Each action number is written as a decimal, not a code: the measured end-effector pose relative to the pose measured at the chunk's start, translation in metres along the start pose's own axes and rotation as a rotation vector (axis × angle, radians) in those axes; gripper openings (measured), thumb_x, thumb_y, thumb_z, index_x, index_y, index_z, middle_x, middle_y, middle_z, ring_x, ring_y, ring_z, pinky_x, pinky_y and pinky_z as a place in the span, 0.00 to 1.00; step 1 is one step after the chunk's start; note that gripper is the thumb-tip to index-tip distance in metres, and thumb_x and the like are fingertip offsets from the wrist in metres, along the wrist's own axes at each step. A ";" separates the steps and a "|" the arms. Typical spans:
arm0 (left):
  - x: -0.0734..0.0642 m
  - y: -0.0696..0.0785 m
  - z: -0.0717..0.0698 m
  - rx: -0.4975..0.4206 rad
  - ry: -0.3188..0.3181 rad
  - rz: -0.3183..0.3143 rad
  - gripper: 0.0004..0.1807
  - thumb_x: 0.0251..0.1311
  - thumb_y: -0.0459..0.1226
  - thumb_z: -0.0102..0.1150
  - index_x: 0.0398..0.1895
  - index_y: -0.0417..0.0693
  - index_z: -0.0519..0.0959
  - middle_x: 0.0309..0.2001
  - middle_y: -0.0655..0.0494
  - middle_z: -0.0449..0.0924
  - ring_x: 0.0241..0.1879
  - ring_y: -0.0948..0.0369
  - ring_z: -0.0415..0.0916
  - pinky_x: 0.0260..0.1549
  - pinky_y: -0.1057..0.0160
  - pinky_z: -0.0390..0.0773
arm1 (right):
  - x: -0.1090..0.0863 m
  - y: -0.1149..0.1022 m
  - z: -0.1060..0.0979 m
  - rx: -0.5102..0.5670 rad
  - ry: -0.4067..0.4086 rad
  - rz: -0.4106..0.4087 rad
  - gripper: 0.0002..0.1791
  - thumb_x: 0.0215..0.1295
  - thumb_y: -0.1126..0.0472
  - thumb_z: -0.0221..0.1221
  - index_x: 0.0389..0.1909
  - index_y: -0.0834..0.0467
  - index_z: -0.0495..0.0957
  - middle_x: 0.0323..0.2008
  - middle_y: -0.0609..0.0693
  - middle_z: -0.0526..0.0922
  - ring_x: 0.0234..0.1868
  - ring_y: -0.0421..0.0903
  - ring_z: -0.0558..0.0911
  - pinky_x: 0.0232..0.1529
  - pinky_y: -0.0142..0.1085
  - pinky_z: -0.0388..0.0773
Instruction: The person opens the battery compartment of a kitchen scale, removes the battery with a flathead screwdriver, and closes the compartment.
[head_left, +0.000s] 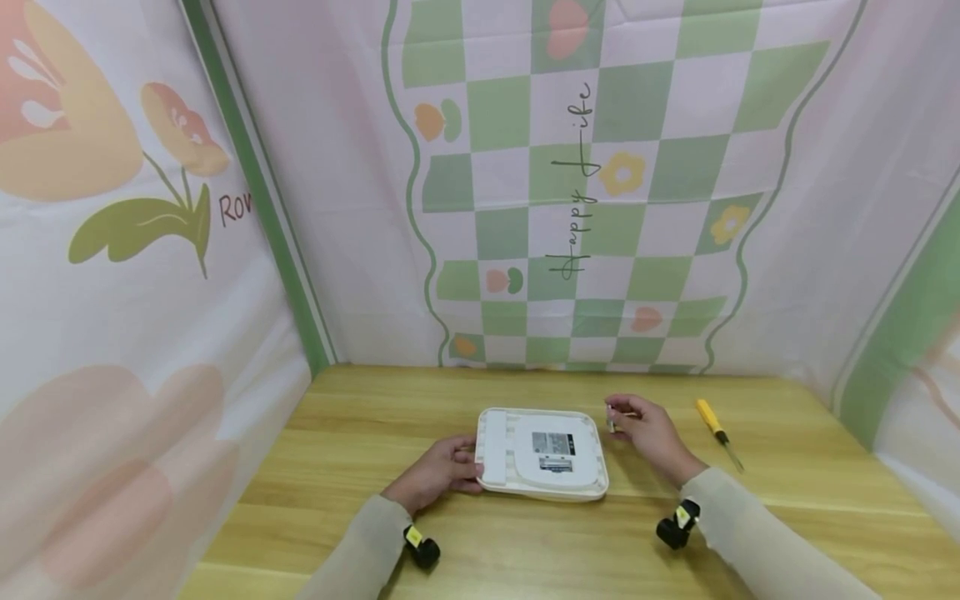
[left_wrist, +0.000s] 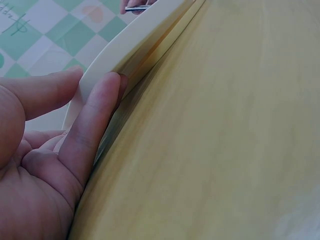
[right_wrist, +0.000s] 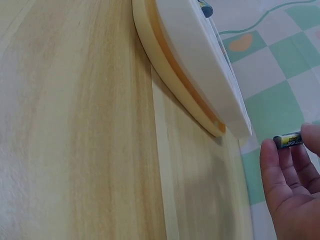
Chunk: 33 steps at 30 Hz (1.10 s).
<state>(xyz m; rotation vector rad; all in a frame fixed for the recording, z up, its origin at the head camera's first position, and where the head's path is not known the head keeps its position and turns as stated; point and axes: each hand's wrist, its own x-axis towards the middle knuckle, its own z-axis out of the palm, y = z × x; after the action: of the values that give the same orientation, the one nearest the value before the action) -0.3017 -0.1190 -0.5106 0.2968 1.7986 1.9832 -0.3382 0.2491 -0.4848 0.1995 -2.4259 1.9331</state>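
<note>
A white rounded-square device [head_left: 506, 482] lies on the table with its labelled underside up. Its battery compartment [head_left: 556, 466] is uncovered, and at least one battery [right_wrist: 205, 8] shows there in the right wrist view. My left hand [head_left: 442, 473] grips the device's left edge, and in the left wrist view the thumb and a finger [left_wrist: 92, 122] are at the rim. To the right of the device, my right hand [head_left: 648, 432] holds a small cylindrical battery [right_wrist: 288, 140] between thumb and fingertips, apart from the device. That battery has a dark and yellow-green wrapper.
A screwdriver [head_left: 712, 422] with a yellow and black handle lies to the right of my right hand on the wooden table [head_left: 360, 417]. A printed curtain [head_left: 495, 192] hangs behind the table's back edge, and another [head_left: 135, 317] hangs on the left.
</note>
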 end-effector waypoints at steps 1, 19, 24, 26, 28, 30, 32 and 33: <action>0.000 0.000 0.000 0.001 0.000 -0.002 0.34 0.62 0.24 0.58 0.70 0.30 0.58 0.44 0.40 0.80 0.41 0.48 0.82 0.42 0.55 0.84 | 0.000 0.000 -0.001 0.001 0.001 -0.001 0.20 0.72 0.66 0.53 0.61 0.72 0.68 0.51 0.69 0.71 0.43 0.48 0.78 0.45 0.41 0.84; 0.002 -0.002 -0.001 0.006 0.004 -0.011 0.34 0.63 0.25 0.58 0.71 0.31 0.58 0.45 0.40 0.80 0.42 0.48 0.81 0.42 0.55 0.84 | 0.009 0.009 -0.028 -0.023 0.074 -0.006 0.25 0.73 0.59 0.55 0.62 0.72 0.67 0.50 0.64 0.73 0.43 0.43 0.78 0.46 0.39 0.84; 0.002 -0.003 -0.001 0.007 0.002 -0.005 0.33 0.62 0.25 0.58 0.70 0.31 0.59 0.45 0.40 0.80 0.42 0.48 0.81 0.42 0.55 0.84 | 0.014 0.015 -0.037 -0.071 0.109 0.009 0.24 0.73 0.60 0.54 0.62 0.72 0.68 0.51 0.65 0.73 0.42 0.43 0.79 0.45 0.38 0.84; 0.002 -0.003 -0.002 0.006 -0.003 -0.004 0.33 0.63 0.25 0.58 0.70 0.31 0.59 0.45 0.40 0.80 0.42 0.48 0.81 0.42 0.55 0.84 | 0.015 0.017 -0.041 -0.089 0.115 0.010 0.23 0.73 0.60 0.54 0.62 0.72 0.68 0.51 0.66 0.74 0.42 0.43 0.79 0.45 0.39 0.84; 0.002 -0.004 -0.003 0.003 -0.006 -0.004 0.34 0.63 0.25 0.58 0.71 0.32 0.58 0.45 0.40 0.80 0.42 0.48 0.81 0.42 0.55 0.84 | 0.017 0.019 -0.044 -0.098 0.119 0.010 0.24 0.74 0.60 0.54 0.62 0.72 0.68 0.51 0.65 0.74 0.42 0.43 0.79 0.44 0.39 0.84; 0.003 -0.004 -0.002 0.001 -0.008 -0.002 0.34 0.63 0.25 0.58 0.71 0.31 0.58 0.45 0.40 0.80 0.42 0.48 0.81 0.42 0.55 0.84 | 0.018 0.021 -0.047 -0.104 0.119 0.012 0.24 0.74 0.59 0.53 0.62 0.72 0.68 0.51 0.66 0.73 0.42 0.44 0.79 0.45 0.39 0.84; 0.003 -0.004 -0.002 0.002 -0.010 0.000 0.34 0.63 0.25 0.58 0.71 0.31 0.58 0.45 0.40 0.80 0.42 0.48 0.81 0.42 0.55 0.84 | 0.019 0.021 -0.049 -0.102 0.123 0.020 0.25 0.74 0.59 0.54 0.62 0.72 0.68 0.52 0.66 0.73 0.43 0.44 0.79 0.45 0.38 0.84; 0.002 -0.003 -0.002 0.002 -0.011 0.001 0.34 0.62 0.25 0.58 0.71 0.31 0.58 0.45 0.40 0.80 0.42 0.48 0.81 0.42 0.55 0.84 | 0.019 0.021 -0.050 -0.096 0.126 0.024 0.25 0.74 0.58 0.54 0.62 0.72 0.68 0.52 0.66 0.73 0.43 0.44 0.79 0.45 0.37 0.84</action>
<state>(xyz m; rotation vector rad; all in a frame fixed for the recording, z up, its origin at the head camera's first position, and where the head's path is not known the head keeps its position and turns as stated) -0.3040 -0.1191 -0.5144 0.3083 1.7944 1.9767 -0.3624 0.3004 -0.4921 0.0440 -2.4418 1.7743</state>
